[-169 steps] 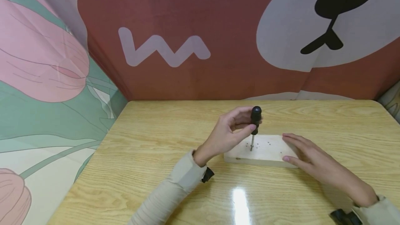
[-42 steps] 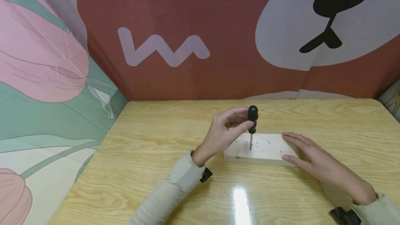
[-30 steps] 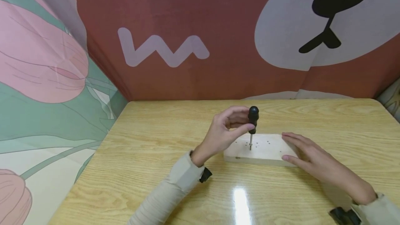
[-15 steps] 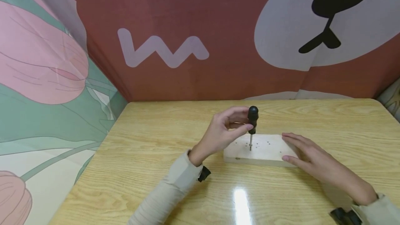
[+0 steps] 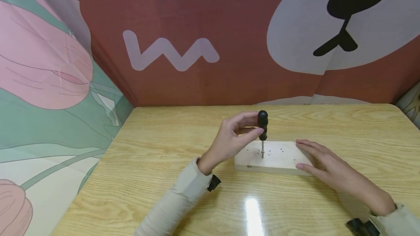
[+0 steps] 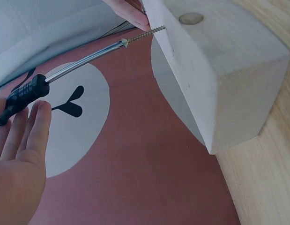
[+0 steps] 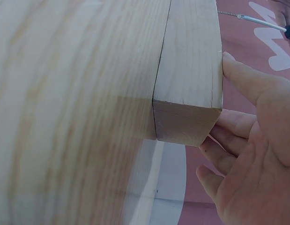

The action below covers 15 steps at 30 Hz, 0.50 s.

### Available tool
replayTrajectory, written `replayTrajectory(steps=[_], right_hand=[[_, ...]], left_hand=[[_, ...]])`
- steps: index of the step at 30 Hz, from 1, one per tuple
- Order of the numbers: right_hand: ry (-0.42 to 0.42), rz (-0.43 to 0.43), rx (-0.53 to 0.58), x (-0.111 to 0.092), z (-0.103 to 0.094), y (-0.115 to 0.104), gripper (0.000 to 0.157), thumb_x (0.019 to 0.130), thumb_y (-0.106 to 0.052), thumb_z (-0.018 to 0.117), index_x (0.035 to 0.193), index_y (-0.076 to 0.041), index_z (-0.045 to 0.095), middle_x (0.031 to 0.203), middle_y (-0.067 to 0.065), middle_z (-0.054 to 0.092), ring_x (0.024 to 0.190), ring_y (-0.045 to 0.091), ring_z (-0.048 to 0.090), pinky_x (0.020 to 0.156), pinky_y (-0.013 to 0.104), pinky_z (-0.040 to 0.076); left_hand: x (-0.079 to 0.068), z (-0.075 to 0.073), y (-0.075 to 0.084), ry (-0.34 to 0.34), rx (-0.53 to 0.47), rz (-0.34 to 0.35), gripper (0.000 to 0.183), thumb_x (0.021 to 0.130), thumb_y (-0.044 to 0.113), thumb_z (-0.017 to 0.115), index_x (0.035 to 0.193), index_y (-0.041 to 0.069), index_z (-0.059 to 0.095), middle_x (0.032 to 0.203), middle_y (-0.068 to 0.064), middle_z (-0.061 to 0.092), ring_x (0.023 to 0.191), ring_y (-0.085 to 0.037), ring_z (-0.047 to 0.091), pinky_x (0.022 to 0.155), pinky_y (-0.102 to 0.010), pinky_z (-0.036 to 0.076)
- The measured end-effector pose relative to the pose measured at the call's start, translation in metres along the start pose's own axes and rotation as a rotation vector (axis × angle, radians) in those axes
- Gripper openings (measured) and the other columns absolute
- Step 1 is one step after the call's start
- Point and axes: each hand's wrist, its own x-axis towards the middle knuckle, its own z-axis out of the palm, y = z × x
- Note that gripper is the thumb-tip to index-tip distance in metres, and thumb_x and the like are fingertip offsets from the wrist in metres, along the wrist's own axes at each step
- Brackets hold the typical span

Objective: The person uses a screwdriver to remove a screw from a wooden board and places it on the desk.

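My left hand (image 5: 228, 140) pinches the black handle of a screwdriver (image 5: 263, 121), which stands nearly upright over a pale wooden block (image 5: 279, 161). In the left wrist view, the screwdriver's metal shaft (image 6: 86, 62) meets the head of a brass-coloured screw (image 6: 144, 35). Much of the screw's threaded length shows outside the block's face, and its point is hidden in the wood. At the block's right end, my right hand (image 5: 328, 164) holds it, thumb along the near edge and fingers at the far corner.
The block lies flat on a wood-grain table (image 5: 157, 177), with several small dark holes in its top. A brown printed cloth (image 5: 197, 86) hangs behind the table's back edge, and a floral cloth (image 5: 49, 126) hangs on the left.
The screwdriver handle has leaned slightly to the left, and my left hand has shifted left with it. The block and my right hand have stayed in place.
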Motion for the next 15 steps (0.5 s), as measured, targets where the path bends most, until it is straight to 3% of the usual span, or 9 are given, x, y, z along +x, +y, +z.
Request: replayTrajectory(steps=[7,15], right_hand=[[-0.009,0.005,0.006,-0.0001,-0.0004,0.0003,0.059,0.085,-0.031,0.064,0.134,-0.004,0.044,0.138,0.02,0.04,0.123,0.045,0.037,0.089,0.062,0.035],[-0.004,0.0,0.007,0.0004,0.0003,0.0004,0.06,0.085,-0.03,0.065,0.133,-0.003,0.044,0.138,0.021,0.04,0.123,0.045,0.037,0.089,0.063,0.035]], left_hand=[[-0.0005,-0.0019,-0.0005,-0.032,-0.007,-0.009,0.038,0.081,-0.008,0.062,0.117,-0.008,0.051,0.106,-0.028,0.063,0.091,-0.034,0.065,0.079,-0.03,0.057],[0.0011,0.0005,-0.0014,-0.008,-0.012,0.012,0.039,0.078,-0.008,0.065,0.115,-0.008,0.054,0.101,-0.027,0.064,0.088,-0.028,0.066,0.076,-0.031,0.057]])
